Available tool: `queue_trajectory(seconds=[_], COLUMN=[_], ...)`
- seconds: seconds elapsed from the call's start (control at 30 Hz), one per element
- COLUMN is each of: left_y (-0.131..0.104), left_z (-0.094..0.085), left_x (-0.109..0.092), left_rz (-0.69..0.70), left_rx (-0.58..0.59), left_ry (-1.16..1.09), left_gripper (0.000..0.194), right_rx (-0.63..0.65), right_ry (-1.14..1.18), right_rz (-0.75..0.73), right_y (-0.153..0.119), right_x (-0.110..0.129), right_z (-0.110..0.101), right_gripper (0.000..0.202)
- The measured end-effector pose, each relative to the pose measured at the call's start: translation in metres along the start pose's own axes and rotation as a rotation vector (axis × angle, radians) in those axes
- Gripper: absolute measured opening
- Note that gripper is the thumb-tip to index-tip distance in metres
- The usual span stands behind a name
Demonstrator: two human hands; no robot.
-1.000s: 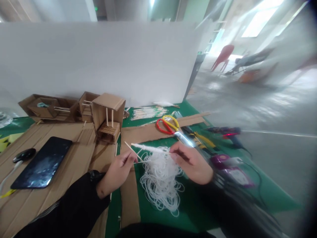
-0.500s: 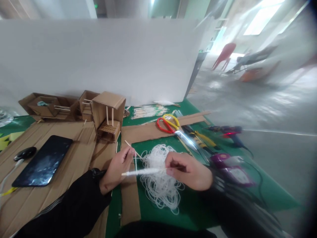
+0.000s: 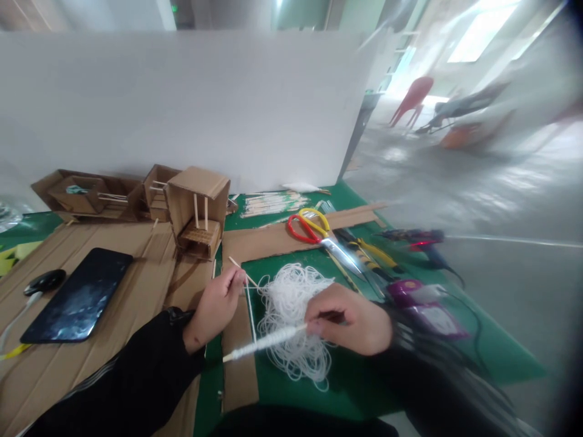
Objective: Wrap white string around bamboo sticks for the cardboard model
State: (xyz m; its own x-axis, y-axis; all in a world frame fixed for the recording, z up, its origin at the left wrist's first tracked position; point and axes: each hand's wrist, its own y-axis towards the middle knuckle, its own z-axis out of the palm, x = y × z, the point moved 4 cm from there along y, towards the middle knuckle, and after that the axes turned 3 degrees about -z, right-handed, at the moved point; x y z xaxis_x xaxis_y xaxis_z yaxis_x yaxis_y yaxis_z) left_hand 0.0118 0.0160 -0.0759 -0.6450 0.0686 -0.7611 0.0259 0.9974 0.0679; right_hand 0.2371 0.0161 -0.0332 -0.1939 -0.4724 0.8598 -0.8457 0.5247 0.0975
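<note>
A thin wooden stick wrapped in white string (image 3: 268,341) is pinched at one end by my right hand (image 3: 350,318); its bare tip points left and down. My left hand (image 3: 219,301) is closed, with white string running taut from its fingertips down to the wrapped stick. Another thin stick (image 3: 236,263) shows at the left fingertips; whether it is gripped or lies behind them I cannot tell. Beneath and between the hands lies a loose tangled heap of white string (image 3: 296,297) on the green table (image 3: 364,385).
Scissors (image 3: 337,252) with red and yellow handles lie beyond the string. Cardboard boxes (image 3: 198,177) with sticks inside stand at the back left. A phone (image 3: 79,294) rests on cardboard at left. A glue gun (image 3: 426,240) and purple packet (image 3: 437,318) are at right.
The wrapped stick's left end has swung downward, away from my left hand, and a longer stretch of taut string shows. My right hand has moved slightly down.
</note>
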Motion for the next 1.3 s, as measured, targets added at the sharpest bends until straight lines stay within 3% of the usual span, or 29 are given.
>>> queue_trajectory(seconds=[0.2, 0.53, 0.73, 0.97, 1.13, 1.3], left_y=[0.000, 0.000, -0.005, -0.009, -0.015, -0.019], left_z=[-0.001, 0.011, 0.010, 0.012, 0.012, 0.013], left_x=[-0.001, 0.007, -0.001, -0.005, -0.010, -0.016], left_rz=[-0.002, 0.035, 0.007, 0.051, 0.084, 0.129], left_rx=[-0.002, 0.082, 0.083, 0.139, 0.148, 0.174], left_ry=[-0.023, -0.098, -0.096, -0.127, -0.146, -0.168], left_gripper=[0.032, 0.025, 0.032, 0.032, 0.032, 0.030], right_rx=[-0.021, -0.340, -0.339, -0.456, -0.470, -0.545], right_ry=[0.002, 0.035, -0.072, -0.128, -0.186, -0.186], right_rz=[-0.037, 0.010, 0.016, 0.111, 0.119, 0.181], right_y=[0.001, -0.004, -0.003, -0.001, -0.002, 0.001], right_x=[0.002, -0.001, 0.001, -0.004, -0.006, -0.008], right_z=[-0.003, -0.010, -0.014, -0.016, -0.019, -0.017], right_gripper=[0.041, 0.018, 0.036, 0.025, 0.039, 0.022])
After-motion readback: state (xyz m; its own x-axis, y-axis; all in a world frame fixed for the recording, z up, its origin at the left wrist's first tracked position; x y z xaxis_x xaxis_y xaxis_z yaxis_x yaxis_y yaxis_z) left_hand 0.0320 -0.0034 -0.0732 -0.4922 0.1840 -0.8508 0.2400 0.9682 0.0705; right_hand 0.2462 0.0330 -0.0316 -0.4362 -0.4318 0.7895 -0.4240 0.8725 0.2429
